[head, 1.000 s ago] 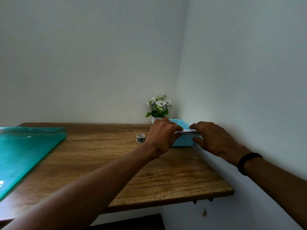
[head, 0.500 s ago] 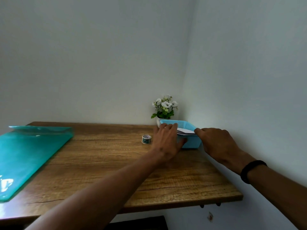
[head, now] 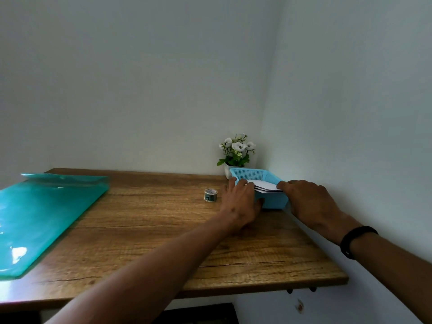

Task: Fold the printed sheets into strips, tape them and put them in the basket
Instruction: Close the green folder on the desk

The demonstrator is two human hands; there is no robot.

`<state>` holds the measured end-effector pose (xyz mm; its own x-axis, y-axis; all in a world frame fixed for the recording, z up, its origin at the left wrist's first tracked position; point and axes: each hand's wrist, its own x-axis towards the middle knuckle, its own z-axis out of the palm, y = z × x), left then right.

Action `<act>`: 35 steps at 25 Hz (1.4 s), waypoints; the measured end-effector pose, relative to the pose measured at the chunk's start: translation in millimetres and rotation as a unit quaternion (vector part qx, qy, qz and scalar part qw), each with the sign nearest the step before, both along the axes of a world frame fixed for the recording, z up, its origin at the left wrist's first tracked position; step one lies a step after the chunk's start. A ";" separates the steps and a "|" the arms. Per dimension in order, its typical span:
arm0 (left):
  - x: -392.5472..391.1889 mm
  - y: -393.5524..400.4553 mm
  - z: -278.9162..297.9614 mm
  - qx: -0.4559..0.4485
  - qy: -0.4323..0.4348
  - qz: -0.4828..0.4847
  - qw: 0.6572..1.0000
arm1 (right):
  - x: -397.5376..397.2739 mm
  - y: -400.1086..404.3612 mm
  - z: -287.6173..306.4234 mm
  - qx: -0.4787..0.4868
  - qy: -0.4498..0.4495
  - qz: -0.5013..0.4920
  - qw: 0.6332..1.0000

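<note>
A light blue plastic basket [head: 253, 173] stands at the table's back right corner, against the wall. Folded white paper strips [head: 264, 185] lie across its inside, sticking up a little over the near rim. My left hand [head: 240, 203] grips the basket's near left corner, fingers over the rim and thumb along the front wall. At the near right corner, my right hand [head: 308, 202] has its fingertips closed on the right end of the strips. A small roll of patterned tape [head: 210, 195] stands on the table just left of my left hand.
A translucent green plastic folder [head: 46, 213] covers the left part of the wooden table [head: 163, 230]. A small white pot of white flowers [head: 237, 150] stands behind the basket in the corner. The wall runs close along the table's right edge.
The strips have come down from above the basket into it. My left hand let go of the paper and took the basket's corner. The camera view shifted slightly left.
</note>
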<state>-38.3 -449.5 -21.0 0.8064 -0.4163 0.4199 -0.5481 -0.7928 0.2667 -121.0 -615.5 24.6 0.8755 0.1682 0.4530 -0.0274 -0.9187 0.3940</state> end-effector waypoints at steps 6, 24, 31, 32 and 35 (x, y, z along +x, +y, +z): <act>8.6 23.5 5.8 -0.021 0.002 -0.025 0.999 | 1.9 7.1 3.5 0.067 -0.036 0.098 0.992; 41.6 109.6 -17.1 -0.101 0.047 0.091 0.990 | 41.8 130.2 -31.6 0.234 0.084 0.000 0.969; 78.6 106.0 -18.4 -0.116 0.022 0.099 0.988 | 81.7 140.0 -42.4 0.237 0.074 0.007 0.969; 87.4 105.5 -19.2 -0.115 0.019 0.102 0.988 | 90.8 141.9 -44.2 0.249 0.077 0.005 0.966; 115.4 103.1 -22.6 -0.100 0.012 0.121 0.987 | 120.8 146.8 -47.7 0.258 0.088 0.002 0.962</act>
<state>77.1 -346.4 -43.6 0.8829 -0.1201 0.4539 -0.3401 -0.8300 0.4420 -0.1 -468.7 -23.1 0.9460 -0.0362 0.3221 0.0014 -0.9933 -0.1157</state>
